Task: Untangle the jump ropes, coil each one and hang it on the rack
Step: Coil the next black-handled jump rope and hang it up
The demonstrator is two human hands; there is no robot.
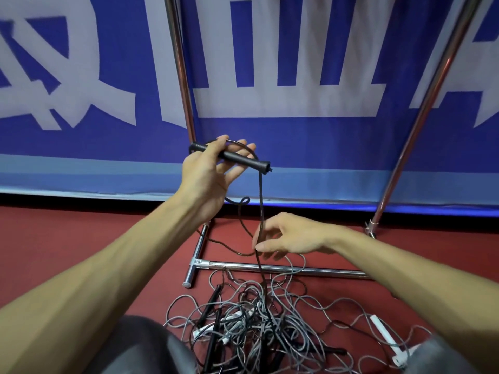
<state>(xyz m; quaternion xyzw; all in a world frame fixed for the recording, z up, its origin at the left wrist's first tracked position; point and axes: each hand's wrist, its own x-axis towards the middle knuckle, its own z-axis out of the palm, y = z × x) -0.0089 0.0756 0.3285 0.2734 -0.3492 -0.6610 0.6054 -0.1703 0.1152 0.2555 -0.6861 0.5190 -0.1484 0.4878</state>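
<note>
One rope tangle [251, 319]; left hand [208, 174] grips one handle [237, 157], right hand [291, 236] pinches cord [260, 198].

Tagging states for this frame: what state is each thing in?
left hand, raised, holds the black handle
black handle, lifted, roughly level
black rope, hangs from the handle into the pile
right hand, pinches the black rope
pile of ropes, tangled on the floor
white handle, lying on the floor
rack, upright, no coil on the parts in view
</note>
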